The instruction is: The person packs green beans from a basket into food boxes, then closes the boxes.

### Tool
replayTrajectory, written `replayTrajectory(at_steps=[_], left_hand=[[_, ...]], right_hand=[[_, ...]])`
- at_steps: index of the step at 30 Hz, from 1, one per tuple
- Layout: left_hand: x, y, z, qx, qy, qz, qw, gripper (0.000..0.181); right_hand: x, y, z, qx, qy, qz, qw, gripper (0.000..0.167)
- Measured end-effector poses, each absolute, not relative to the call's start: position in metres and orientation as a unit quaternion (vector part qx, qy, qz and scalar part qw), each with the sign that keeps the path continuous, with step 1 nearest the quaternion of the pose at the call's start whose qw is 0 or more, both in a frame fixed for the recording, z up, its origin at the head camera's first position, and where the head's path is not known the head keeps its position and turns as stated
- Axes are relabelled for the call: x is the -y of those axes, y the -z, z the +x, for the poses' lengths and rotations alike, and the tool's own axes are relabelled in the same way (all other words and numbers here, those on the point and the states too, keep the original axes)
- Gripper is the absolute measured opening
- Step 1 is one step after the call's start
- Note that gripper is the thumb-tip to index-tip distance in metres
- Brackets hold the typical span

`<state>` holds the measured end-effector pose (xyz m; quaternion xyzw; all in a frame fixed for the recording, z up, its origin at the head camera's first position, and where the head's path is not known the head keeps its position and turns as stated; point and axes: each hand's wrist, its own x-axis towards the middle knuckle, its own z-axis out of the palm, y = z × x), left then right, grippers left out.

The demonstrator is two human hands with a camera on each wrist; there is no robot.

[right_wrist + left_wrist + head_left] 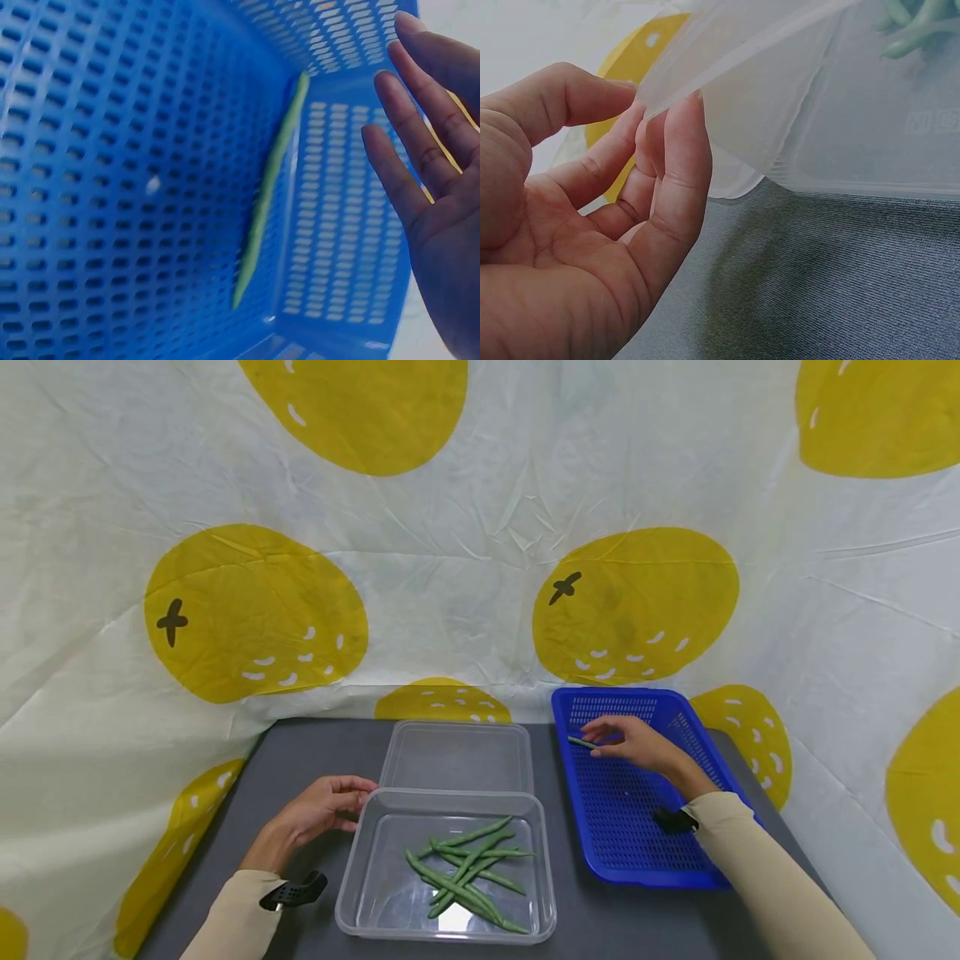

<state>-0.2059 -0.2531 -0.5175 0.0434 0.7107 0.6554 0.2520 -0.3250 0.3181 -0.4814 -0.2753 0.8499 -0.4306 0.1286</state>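
My left hand (324,807) is at the far left corner of a clear plastic container (352,893), its thumb and fingertips on the rim (727,67). Several green beans (468,872) lie crossed over one another inside the container. On the right, my right hand (633,745) hovers in the blue plastic basket (585,827) with its fingers apart, holding nothing. A single green bean (271,187) lies close to the hand, along the foot of a basket wall; in the head view, that bean (582,742) is partly hidden by the fingers.
A clear plastic lid (459,756) lies flat just behind the container. Both vessels stand on a dark grey table (300,752). Behind the table hangs a white cloth (450,610) with yellow fruit shapes.
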Motion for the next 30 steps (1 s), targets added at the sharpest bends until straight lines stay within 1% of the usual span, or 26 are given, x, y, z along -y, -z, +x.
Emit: replayTrajectory(at_steps=[6,13,22,30], left_hand=[[0.251,0.516,-0.204,-0.711,-0.655,0.041,0.252,0.047],[0.251,0.515,-0.204,-0.714,-0.653,0.038,0.251,0.048],[0.251,0.518,-0.204,-0.719,-0.648,0.033,0.249,0.042],[0.251,0.517,-0.204,-0.716,-0.652,0.030,0.249,0.040]], right_hand=[[-0.333,0.495,-0.331,-0.851,0.430,-0.270,0.131,0.042],[-0.344,0.501,-0.332,-0.864,0.414,-0.258,0.127,0.042],[-0.355,0.511,-0.333,-0.880,0.386,-0.233,0.150,0.043],[-0.359,0.523,-0.333,-0.888,0.374,-0.218,0.153,0.040]])
